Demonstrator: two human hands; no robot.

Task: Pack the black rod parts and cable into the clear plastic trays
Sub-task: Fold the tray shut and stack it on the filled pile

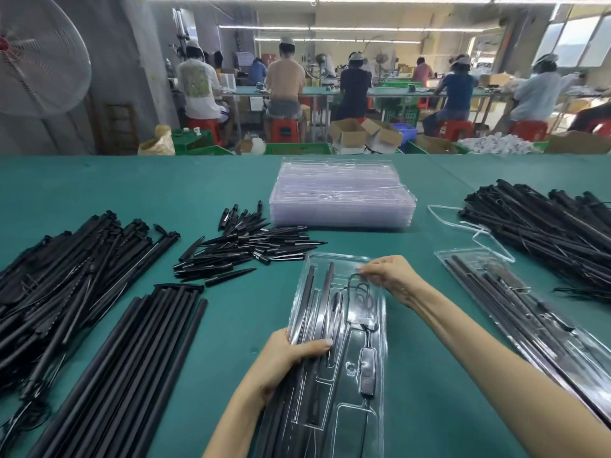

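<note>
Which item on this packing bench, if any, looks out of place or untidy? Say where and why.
Only one thing: a loose white strap lies tangled on the green table, between the stack of empty trays and the right-hand rod pile. It looks like a discarded bundle tie. Everything else appears sorted.

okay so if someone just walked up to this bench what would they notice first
Probably the clear plastic tray in the middle of the green table, where the left hand grips its left edge and the right hand pinches the black cable. Heaps of black rods lie left, black spikes behind, and stacked empty trays farther back.
</note>
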